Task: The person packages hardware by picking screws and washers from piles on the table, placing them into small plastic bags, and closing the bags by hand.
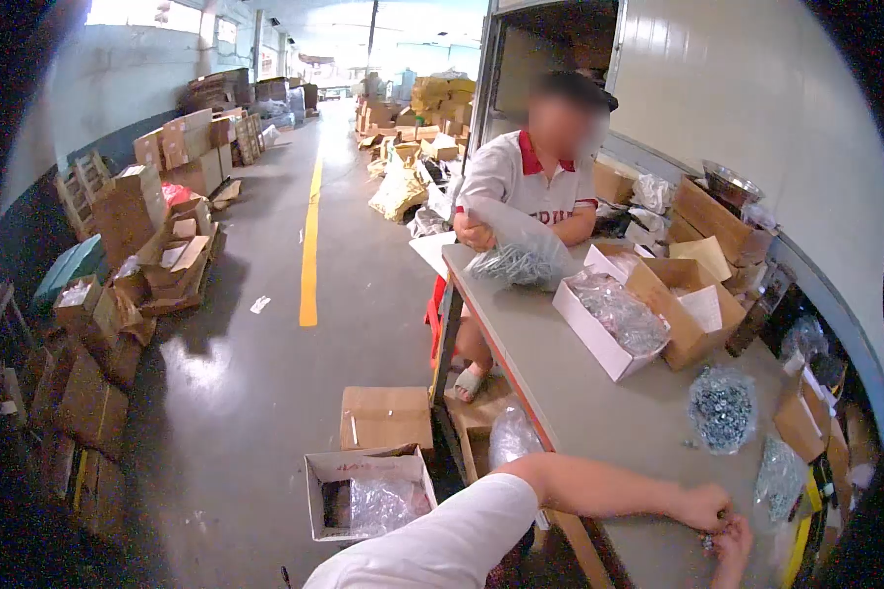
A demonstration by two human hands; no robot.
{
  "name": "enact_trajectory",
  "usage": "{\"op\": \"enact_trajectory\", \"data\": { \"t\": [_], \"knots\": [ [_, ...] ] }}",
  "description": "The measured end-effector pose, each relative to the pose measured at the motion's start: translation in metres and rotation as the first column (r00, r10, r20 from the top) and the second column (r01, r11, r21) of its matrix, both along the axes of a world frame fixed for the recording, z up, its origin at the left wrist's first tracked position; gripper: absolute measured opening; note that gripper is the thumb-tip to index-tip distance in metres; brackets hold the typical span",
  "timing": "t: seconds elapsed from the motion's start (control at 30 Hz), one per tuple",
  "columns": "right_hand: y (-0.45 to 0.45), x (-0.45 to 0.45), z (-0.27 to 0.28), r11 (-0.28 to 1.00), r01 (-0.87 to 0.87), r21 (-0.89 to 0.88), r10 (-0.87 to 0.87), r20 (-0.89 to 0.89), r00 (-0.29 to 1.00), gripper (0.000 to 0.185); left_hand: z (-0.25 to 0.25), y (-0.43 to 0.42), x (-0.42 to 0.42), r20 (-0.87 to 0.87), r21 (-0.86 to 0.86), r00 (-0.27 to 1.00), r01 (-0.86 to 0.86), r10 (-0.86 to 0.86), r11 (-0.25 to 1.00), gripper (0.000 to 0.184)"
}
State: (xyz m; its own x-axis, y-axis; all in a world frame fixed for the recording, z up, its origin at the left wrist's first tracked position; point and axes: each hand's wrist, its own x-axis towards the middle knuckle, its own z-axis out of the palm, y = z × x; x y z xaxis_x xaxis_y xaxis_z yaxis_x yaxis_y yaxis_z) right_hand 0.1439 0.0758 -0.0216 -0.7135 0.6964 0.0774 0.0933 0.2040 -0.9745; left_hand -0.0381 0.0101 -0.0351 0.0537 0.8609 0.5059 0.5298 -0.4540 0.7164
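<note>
My left hand (702,506) reaches across the grey table from a white sleeve, its fingers closed together. Just below it my right hand (732,542) comes up from the bottom edge, fingers curled in and almost touching the left. Small shiny metal pieces (707,541) show at the fingertips between both hands, too small to name. Beyond the hands lies a clear bag of small metal hardware (722,409). Closer on the right, another clear bag (778,478) holds small greenish-silver pieces.
Across the table (589,412), a co-worker (530,177) holds a clear bag of long screws (516,265). A white box of bagged parts (614,324) stands beside an open brown carton (692,304). Another box (368,491) sits on the floor, left of the table.
</note>
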Motion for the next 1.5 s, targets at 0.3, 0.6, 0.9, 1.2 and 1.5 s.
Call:
{"op": "enact_trajectory", "data": {
  "t": [0.3,0.6,0.9,1.2,1.5],
  "knots": [
    [-0.048,-0.007,0.041,0.997,0.043,0.065,-0.053,0.169,0.984,0.035,0.001,0.005,-0.001,-0.054,0.013,0.997,0.050,-0.050,0.999,0.021],
    [-0.067,-0.010,0.056,0.996,0.070,0.058,-0.080,0.196,0.977,0.035,-0.019,0.028,0.008,0.006,-0.087,1.000,0.012,-0.011,0.996,0.017],
    [-0.054,-0.008,0.045,0.997,0.049,0.058,-0.057,0.147,0.987,0.030,-0.014,0.027,0.003,-0.068,-0.070,0.998,0.012,-0.017,0.997,0.017],
    [-0.084,-0.015,0.066,0.990,0.097,0.098,-0.114,0.183,0.977,0.032,-0.013,0.025,0.007,-0.043,-0.062,0.999,0.005,-0.007,0.998,0.018],
    [-0.060,-0.009,0.052,0.987,0.078,0.144,-0.110,0.224,0.968,0.037,-0.008,0.022,0.003,-0.058,-0.075,0.998,0.026,-0.030,0.997,0.020]
  ]
}}
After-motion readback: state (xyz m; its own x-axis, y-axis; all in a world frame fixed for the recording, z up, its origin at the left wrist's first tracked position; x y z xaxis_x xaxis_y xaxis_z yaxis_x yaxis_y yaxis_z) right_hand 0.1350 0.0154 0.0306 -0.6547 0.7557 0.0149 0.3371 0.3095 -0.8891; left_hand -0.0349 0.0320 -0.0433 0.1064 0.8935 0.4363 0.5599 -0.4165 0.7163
